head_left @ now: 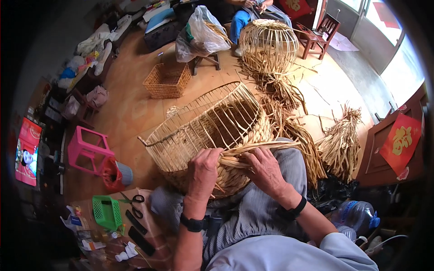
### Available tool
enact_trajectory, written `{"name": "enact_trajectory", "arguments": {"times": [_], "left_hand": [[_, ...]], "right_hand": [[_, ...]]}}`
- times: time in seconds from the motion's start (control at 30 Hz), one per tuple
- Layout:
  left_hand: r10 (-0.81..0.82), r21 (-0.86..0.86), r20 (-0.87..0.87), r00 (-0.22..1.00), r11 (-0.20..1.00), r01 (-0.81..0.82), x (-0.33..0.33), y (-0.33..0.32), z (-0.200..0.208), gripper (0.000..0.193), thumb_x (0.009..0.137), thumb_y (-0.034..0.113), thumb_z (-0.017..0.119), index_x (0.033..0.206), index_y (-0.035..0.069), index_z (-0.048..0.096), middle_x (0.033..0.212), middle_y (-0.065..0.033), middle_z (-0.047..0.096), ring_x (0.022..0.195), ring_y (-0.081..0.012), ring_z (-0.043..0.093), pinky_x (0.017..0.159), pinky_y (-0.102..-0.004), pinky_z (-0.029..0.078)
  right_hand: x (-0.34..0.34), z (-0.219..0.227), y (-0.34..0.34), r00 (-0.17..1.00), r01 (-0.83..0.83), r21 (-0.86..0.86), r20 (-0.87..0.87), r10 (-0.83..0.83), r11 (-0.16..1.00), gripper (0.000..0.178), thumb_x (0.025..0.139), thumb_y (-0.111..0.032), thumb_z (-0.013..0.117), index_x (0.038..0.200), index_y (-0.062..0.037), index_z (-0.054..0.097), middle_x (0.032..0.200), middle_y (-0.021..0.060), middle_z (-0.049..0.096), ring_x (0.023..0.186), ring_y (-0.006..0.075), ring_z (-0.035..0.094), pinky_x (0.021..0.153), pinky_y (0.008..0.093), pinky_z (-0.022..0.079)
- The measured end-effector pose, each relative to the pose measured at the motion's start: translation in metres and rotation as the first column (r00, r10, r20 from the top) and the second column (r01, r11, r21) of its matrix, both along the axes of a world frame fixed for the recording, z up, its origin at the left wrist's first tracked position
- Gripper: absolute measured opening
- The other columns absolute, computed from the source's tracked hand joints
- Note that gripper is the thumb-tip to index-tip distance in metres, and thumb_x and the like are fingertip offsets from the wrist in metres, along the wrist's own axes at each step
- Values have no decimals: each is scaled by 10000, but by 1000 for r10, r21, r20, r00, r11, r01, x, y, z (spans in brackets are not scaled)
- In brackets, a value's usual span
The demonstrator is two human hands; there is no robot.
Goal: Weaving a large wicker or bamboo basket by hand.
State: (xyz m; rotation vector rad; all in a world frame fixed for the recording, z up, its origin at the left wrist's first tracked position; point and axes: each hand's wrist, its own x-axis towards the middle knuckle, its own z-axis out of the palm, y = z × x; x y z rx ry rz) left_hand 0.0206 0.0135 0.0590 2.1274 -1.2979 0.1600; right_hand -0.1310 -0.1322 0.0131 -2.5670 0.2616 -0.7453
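A large, partly woven basket (181, 156) rests tilted against my lap, its upper ribs bare and its lower wall thickly plaited. My left hand (204, 169) is closed at the near side of the basket, pinching the plait of dry straw-coloured strands. Close by on the right, my right hand (264, 169) grips the same bundle of plant strands (271, 145), whose loose ends stretch right across my knee. The fingertips of both hands are partly hidden by the strands.
Dry stalk bundles (341, 142) lie to the right, beside a large plastic bottle (357, 214). At left are a pink stool (88, 151), a bin (118, 174), scissors (135, 198) and a green basket (106, 212). Farther off, another person sits behind a ribbed basket frame (271, 43).
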Motion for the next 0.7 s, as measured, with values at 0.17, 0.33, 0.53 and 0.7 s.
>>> {"name": "enact_trajectory", "arguments": {"times": [0.17,0.33,0.53,0.7], "left_hand": [[-18,60,-55,998,998,21,0,-2,9,213,858,-50,644,1051,18,702,917,-160,701,881,-382,682,774,-450,552],[-35,67,-124,992,997,43,3,2,-1,248,880,-66,599,1103,6,680,993,-175,680,990,-374,657,842,-451,537],[-78,107,57,995,992,71,-20,13,2,405,868,-80,592,1262,-16,659,1079,-185,680,1061,-362,645,921,-448,533],[15,-40,136,991,999,-10,-30,10,-17,493,763,-43,753,1251,-24,681,1108,-177,685,1025,-359,665,923,-452,542]], "right_hand": [[0,4,-7,983,-128,21,-133,130,992,334,823,-137,764,1065,-45,554,1083,140,584,1034,332,592,875,465,497],[-13,36,-2,925,-144,67,-344,158,987,237,854,-129,733,917,-60,514,808,114,596,744,329,636,721,452,503],[-49,83,-9,946,-271,100,-153,284,957,256,911,-196,744,897,-59,528,680,117,596,605,340,614,588,419,469],[-75,119,-5,865,-190,422,-355,354,886,453,920,-219,774,1283,-8,606,906,167,758,796,291,760,648,350,593]]}}
